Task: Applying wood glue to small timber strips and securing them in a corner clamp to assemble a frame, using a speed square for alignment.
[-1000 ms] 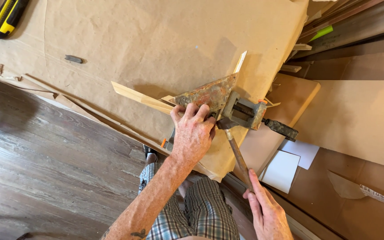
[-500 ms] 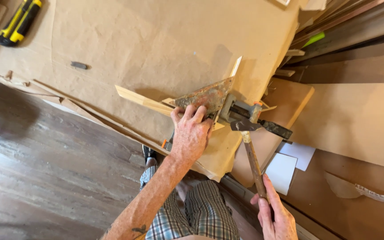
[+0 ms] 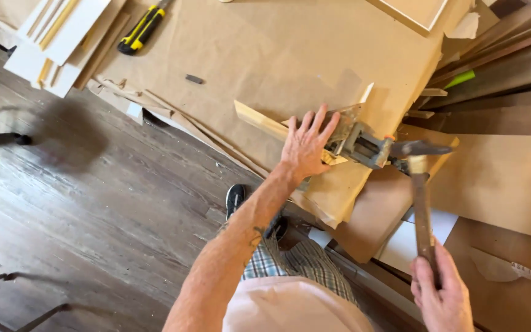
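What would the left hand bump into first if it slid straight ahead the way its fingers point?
The left hand lies flat with fingers aimed up and right. Straight ahead, it would probably meet the rusty metal clamp first, since its fingertips already reach the clamp's edge; a pale wood strip passes beneath the palm.

Matt brown paper [image 3: 265,55], seemingly rusty metal clamp [image 3: 357,142].

right hand [image 3: 442,295] has swung the hammer [image 3: 422,184] upright, head now at the corner clamp [image 3: 364,144]
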